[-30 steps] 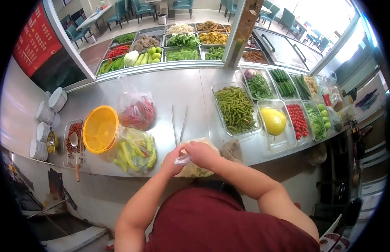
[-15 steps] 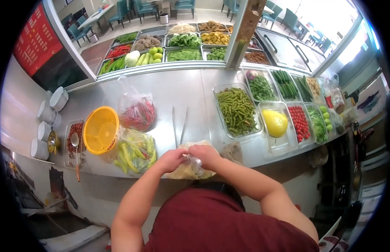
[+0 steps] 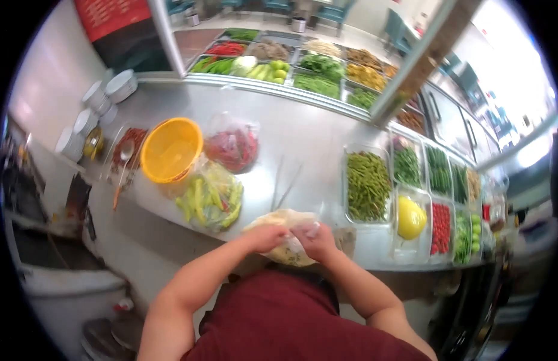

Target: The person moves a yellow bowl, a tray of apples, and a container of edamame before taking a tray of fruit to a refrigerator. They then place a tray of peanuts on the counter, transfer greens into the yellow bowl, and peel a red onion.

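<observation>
Gripping the mouth of a thin, translucent plastic bag [image 3: 292, 257], a person in a dark red short-sleeved shirt [image 3: 297, 319] bends over the near edge of a silvery metal counter [image 3: 318, 138]. The left hand [image 3: 269, 238] has its fingers closed on one side of the film; the right hand [image 3: 317, 243] bunches the other side, its fingers curled tight around a crumpled fold. The bag sits low between the two, close to the shirt, its contents pale and yellowish with green flecks; whether its base rests fully on the metal cannot be told.

The step in hand appears to be managing the bag's opening. Film this thin seems to call for an even, gentle hold on both sides in the next move, with the mouth upright over the contents.

Just beyond lie slim metal tongs [image 3: 289, 188], untouched. To the left, near each other, are a clear bag of yellow-green peppers [image 3: 211, 201], a clear bag of red peppers [image 3: 232, 149] and a round, orange-yellow plastic basin [image 3: 154, 153]; to the right, green peppers [image 3: 368, 186] fill a clear rectangular tray [image 3: 368, 222]. Past the window frame stand teal chairs [image 3: 401, 31].
</observation>
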`<state>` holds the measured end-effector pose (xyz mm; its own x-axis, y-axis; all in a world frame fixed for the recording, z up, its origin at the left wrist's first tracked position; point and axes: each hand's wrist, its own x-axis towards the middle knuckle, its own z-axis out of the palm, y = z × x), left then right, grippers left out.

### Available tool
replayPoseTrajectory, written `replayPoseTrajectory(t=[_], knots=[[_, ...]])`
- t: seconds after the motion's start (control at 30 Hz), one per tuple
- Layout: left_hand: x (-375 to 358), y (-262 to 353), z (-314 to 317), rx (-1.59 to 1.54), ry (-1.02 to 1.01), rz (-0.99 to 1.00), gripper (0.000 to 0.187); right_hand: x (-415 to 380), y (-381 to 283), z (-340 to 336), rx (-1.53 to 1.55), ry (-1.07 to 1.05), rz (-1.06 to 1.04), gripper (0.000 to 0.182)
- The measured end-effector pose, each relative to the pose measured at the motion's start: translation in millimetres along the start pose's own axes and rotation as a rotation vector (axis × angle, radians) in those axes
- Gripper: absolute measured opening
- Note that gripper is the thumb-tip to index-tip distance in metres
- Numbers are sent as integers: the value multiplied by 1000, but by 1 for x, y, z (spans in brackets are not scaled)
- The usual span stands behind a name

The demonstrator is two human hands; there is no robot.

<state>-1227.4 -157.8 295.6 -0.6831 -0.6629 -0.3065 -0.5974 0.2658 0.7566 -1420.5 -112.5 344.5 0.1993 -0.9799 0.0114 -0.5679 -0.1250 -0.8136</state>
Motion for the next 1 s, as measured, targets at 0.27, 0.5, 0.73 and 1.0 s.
replayPoseTrajectory(t=[0.27,0.5,0.73,1.0], knots=[[-61,41,9,-159,382,-109,15,30,-52,17,279,-314,-251,19],[-204,65,3,-181,798,-309,21,33,-133,63,594,-851,-360,57],[-375,68,72,-311,1148,-482,26,-76,-229,185,92,-1090,-767,64],[-577,93,211,-451,1627,-709,30,-265,-331,331,377,-1530,-172,55]])
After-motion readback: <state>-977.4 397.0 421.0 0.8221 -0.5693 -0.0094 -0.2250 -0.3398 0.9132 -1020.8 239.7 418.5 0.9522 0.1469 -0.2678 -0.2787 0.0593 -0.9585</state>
